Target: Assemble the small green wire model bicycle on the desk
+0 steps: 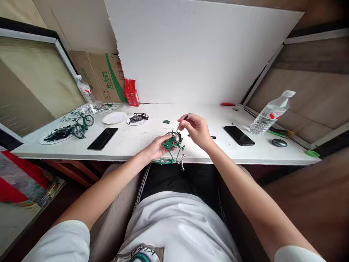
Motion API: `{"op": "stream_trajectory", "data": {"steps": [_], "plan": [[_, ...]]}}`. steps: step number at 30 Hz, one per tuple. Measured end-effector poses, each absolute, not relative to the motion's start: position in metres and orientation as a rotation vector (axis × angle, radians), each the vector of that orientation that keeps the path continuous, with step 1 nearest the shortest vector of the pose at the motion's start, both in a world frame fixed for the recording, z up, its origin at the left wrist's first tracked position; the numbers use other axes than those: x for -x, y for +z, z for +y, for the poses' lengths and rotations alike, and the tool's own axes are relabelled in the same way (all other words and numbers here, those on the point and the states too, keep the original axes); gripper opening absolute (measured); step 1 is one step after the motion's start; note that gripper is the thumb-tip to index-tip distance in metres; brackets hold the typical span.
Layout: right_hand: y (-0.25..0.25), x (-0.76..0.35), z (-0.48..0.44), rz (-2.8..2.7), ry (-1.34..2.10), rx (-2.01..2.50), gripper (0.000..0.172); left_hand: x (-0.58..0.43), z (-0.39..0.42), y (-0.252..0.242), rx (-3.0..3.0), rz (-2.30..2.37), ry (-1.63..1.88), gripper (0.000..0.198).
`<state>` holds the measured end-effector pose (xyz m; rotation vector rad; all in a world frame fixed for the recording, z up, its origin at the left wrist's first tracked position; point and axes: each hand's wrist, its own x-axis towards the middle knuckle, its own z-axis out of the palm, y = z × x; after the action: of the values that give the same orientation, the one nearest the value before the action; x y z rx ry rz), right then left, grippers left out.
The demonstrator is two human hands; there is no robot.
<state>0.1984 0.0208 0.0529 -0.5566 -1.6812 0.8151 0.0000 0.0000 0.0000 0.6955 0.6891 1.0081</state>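
A green model bicycle [172, 150] is held by my left hand [158, 148], whose fingers close around it near a black spoked wheel [174, 138]. The bicycle is tilted at the table's front edge, and a silver part [182, 162] hangs at its lower right. Just above the wheel, my right hand [195, 127] pinches a thin tool with a dark handle [186, 117], perhaps a small screwdriver. Its pale shaft points down toward the wheel; I cannot tell whether the tip touches. A small green piece [166, 121] lies on the table beyond my hands.
At the left stand another model bicycle [80, 123], plates of black parts [58, 134] [138, 118], a bare white plate [115, 117] and a phone [103, 138]. On the right are a second phone [239, 135], a water bottle [269, 114] and a dark oval object [279, 142]. A white panel [201, 54] rises behind.
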Motion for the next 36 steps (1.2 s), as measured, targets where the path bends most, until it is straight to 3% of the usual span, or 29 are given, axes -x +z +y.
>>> {"op": "stream_trajectory", "data": {"steps": [6,12,36], "plan": [[0.0463,-0.1939,0.0207,-1.737,0.941,0.593,0.044,0.0022,-0.0003,-0.0022,-0.754,0.644,0.966,0.012],[0.0444,-0.1950,0.0175,-1.827,0.857,0.640,0.050,0.0017,0.0010,-0.0043,-0.795,0.632,0.966,0.015],[0.0423,-0.1959,0.0187,-1.821,0.831,0.669,0.054,0.0006,0.0022,-0.0067,-0.809,0.621,0.986,0.015]]}}
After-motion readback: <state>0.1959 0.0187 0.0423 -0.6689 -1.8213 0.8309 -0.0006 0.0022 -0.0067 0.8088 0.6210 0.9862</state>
